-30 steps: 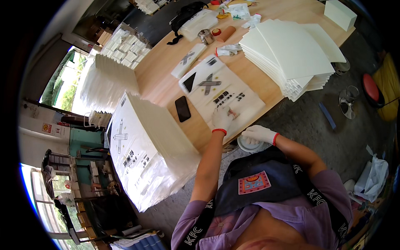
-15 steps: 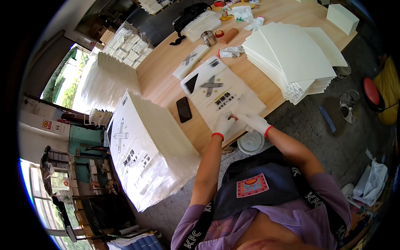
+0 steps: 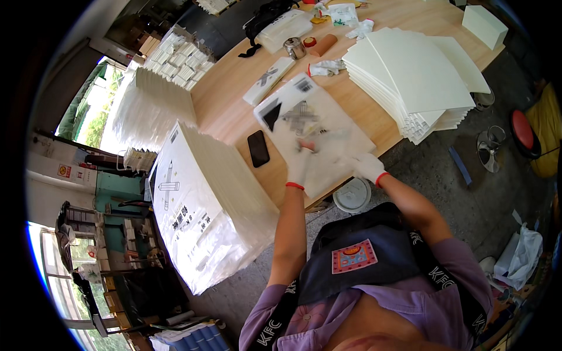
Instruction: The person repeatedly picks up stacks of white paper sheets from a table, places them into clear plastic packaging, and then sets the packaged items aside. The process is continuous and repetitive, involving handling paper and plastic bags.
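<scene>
A printed clear plastic bag (image 3: 336, 120), with a pencil drawing and a black corner patch, lies on top of a flat pile at the table's near edge. Its lower half is blurred and looks raised. My left hand (image 3: 300, 167), in a white glove with a red cuff and bare fingertips, reaches over the bag's lower left; motion smears its fingers. At the bag's lower right corner, my right hand (image 3: 369, 168), gloved alike, has its fingers closed on the plastic edge. A black phone (image 3: 258, 148) lies left of the bag.
White sheets (image 3: 415, 76) stand in a fanned stack at right. Packed bags form a tall stack (image 3: 199, 205) at left, with another (image 3: 149, 99) behind. A folded printed bag (image 3: 269, 81), spare glove (image 3: 326, 68) and metal mug (image 3: 294, 48) lie farther back. A white bucket (image 3: 352, 196) stands below the edge.
My hands have moved apart, the left up and leftward over the bag, the right slightly toward its corner. The bag's lower print has become blurred and covered by moving plastic.
</scene>
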A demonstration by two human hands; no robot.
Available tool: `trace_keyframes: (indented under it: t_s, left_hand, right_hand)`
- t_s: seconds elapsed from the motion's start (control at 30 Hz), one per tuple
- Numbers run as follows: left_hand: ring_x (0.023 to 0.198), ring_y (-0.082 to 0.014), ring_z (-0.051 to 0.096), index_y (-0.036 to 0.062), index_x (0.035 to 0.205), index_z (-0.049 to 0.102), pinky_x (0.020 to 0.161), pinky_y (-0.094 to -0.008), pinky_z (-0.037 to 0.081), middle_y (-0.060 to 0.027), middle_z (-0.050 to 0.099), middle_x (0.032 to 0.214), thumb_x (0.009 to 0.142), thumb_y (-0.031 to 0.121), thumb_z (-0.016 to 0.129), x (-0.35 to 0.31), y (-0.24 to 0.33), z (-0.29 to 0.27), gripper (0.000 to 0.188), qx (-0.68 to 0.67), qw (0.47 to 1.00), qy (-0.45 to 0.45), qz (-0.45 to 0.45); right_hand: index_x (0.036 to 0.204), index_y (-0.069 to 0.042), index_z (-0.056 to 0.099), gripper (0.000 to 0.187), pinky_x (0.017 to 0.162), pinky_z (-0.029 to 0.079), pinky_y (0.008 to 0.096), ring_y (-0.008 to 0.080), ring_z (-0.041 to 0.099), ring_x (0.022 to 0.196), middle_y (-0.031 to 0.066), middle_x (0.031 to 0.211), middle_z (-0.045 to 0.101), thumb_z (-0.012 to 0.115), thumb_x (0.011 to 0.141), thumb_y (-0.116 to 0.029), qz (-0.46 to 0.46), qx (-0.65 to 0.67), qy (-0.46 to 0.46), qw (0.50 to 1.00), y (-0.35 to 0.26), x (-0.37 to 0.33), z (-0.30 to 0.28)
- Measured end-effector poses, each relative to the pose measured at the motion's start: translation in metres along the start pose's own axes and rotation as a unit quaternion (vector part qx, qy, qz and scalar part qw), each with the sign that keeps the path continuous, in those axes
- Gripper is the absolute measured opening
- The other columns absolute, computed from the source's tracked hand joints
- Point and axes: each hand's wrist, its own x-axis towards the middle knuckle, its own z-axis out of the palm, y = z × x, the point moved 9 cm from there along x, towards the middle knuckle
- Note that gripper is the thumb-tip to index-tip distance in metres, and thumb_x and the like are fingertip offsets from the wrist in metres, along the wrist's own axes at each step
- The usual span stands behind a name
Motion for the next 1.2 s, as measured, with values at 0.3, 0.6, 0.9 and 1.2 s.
trace_keyframes:
  t_s: [0.3, 0.6, 0.9, 1.2]
  left_hand:
    - [0.062, -0.0059, 0.052, 0.0066, 0.12, 0.049, 0.053, -0.023, 0.042, -0.005, 0.066, 0.087, 0.089, -0.001, 0.049, -0.013, 0.071, 0.044, 0.032, 0.025, 0.999, -0.011, -0.02]
    - [0.064, -0.0315, 0.062, 0.0096, 0.106, 0.06, 0.056, -0.0387, 0.048, -0.0138, 0.06, 0.073, 0.078, 0.002, 0.059, -0.106, 0.183, 0.151, 0.029, 0.23, 0.944, -0.119, 0.206]
    - [0.065, -0.0067, 0.05, 0.0037, 0.117, 0.056, 0.06, -0.0227, 0.044, -0.001, 0.063, 0.088, 0.091, 0.008, 0.058, -0.069, 0.062, 0.092, 0.027, 0.172, 0.983, -0.065, 0.004]
    - [0.077, -0.0088, 0.055, 0.0012, 0.118, 0.052, 0.067, -0.0239, 0.048, -0.0098, 0.062, 0.115, 0.094, 0.01, 0.053, -0.022, 0.038, 0.145, 0.026, -0.013, 0.989, -0.145, -0.008]
  right_hand:
    - [0.083, -0.006, 0.063, 0.028, 0.062, 0.047, 0.0358, 0.0209, 0.06, 0.059, 0.0057, 0.074, 0.064, 0.059, 0.086, -0.034, 0.106, 0.289, -0.08, 0.948, -0.078, -0.024, -0.045]
    - [0.097, -0.009, 0.063, 0.023, 0.075, 0.048, 0.0354, 0.023, 0.062, 0.082, 0.0068, 0.09, 0.066, 0.057, 0.086, -0.028, -0.039, -0.097, 0.014, 0.994, -0.126, 0.029, -0.025]
    - [0.099, -0.009, 0.065, 0.022, 0.079, 0.05, 0.0391, 0.0298, 0.065, 0.089, 0.0119, 0.095, 0.067, 0.059, 0.084, -0.024, -0.136, -0.135, -0.01, 0.981, -0.12, -0.015, -0.115]
    - [0.105, -0.008, 0.059, 0.037, 0.083, 0.046, 0.0419, 0.028, 0.056, 0.099, 0.0104, 0.103, 0.058, 0.065, 0.08, -0.035, 0.033, -0.395, 0.172, 0.902, -0.047, -0.022, -0.254]
